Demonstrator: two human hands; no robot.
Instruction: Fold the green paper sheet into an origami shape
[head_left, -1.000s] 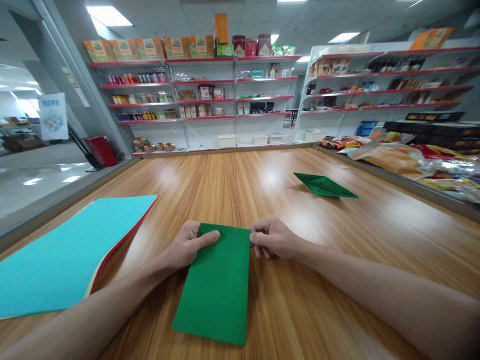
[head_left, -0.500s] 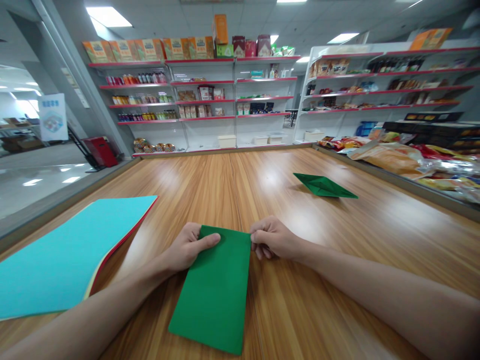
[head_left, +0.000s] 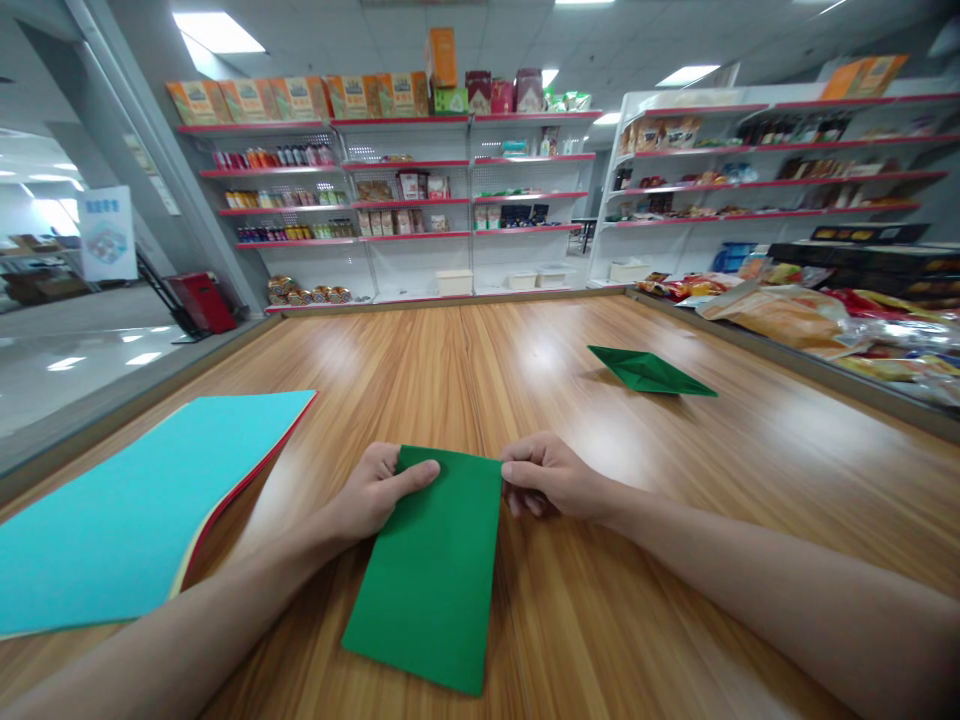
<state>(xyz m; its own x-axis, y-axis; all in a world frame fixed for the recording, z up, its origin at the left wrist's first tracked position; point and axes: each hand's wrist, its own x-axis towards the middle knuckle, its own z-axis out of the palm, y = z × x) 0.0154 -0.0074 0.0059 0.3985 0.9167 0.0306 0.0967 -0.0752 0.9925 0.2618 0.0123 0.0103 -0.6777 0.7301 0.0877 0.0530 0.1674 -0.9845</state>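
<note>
A green sheet of paper [head_left: 435, 570], rectangular and seemingly folded, is held between my two hands above the wooden table [head_left: 405, 360]. My left hand [head_left: 382, 490] grips its upper left corner, thumb on top and fingers behind. At the upper right corner, my right hand [head_left: 547, 475] pinches the edge between thumb and curled fingers. The paper's lower end slopes toward me. Farther off to the right lies a folded green paper boat shape [head_left: 649, 370], touched by neither hand.
To the left rests a stack of coloured paper [head_left: 157, 510], light blue on top with red and cream edges below. Packaged snacks [head_left: 810, 320] and dark boxes line the table's right side. Behind the far edge stand shelves of goods [head_left: 405, 200].
The lower end of the green paper has risen slightly, away from me. Both hands keep their hold at the upper corners, almost unmoved.
</note>
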